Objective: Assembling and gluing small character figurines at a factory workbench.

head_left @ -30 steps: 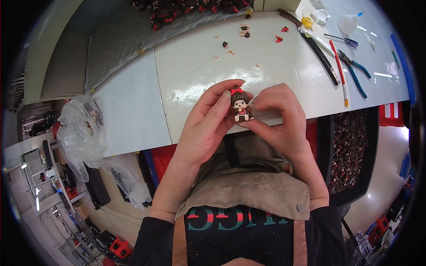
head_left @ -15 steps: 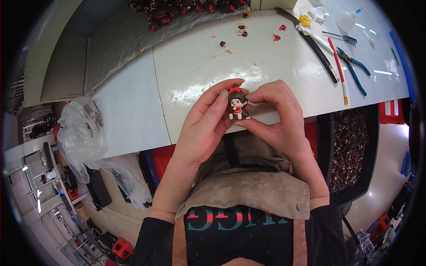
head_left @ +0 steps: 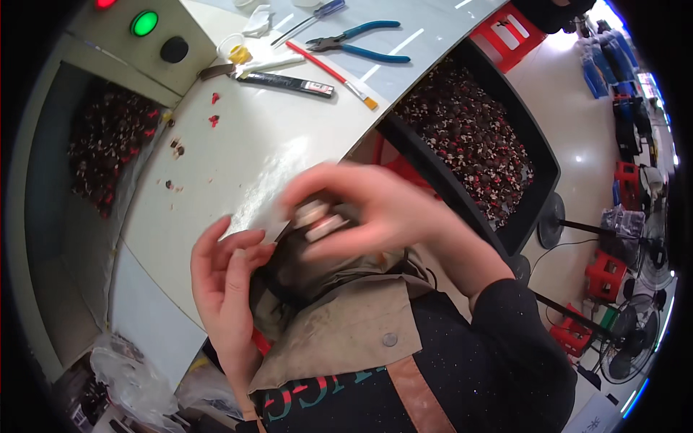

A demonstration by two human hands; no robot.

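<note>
My right hand (head_left: 379, 209) grips a small brown-and-cream figurine (head_left: 317, 222) between thumb and fingers, above my lap near the table's front edge. Motion smears the figurine, so its details do not show. To the left of it, my left hand (head_left: 227, 285) is raised with nothing in it, its fingers loosely bent and apart. Beyond the right wrist stands a black tray (head_left: 462, 189) filled with many similar brown, cream and red figurines (head_left: 469, 123).
On the table (head_left: 209, 245) lie pliers (head_left: 368, 49), a screwdriver (head_left: 328, 9), a red brush (head_left: 325, 66), a black-handled cutter (head_left: 289, 84) and small scraps (head_left: 177, 148). A machine opening at left holds more figurines (head_left: 108, 137). Red crates (head_left: 509, 36) and a fan (head_left: 635, 328) stand at right.
The view has turned right, toward the black tray. The figurine has left my left hand and moved away in my right hand. My left fingers have opened.
</note>
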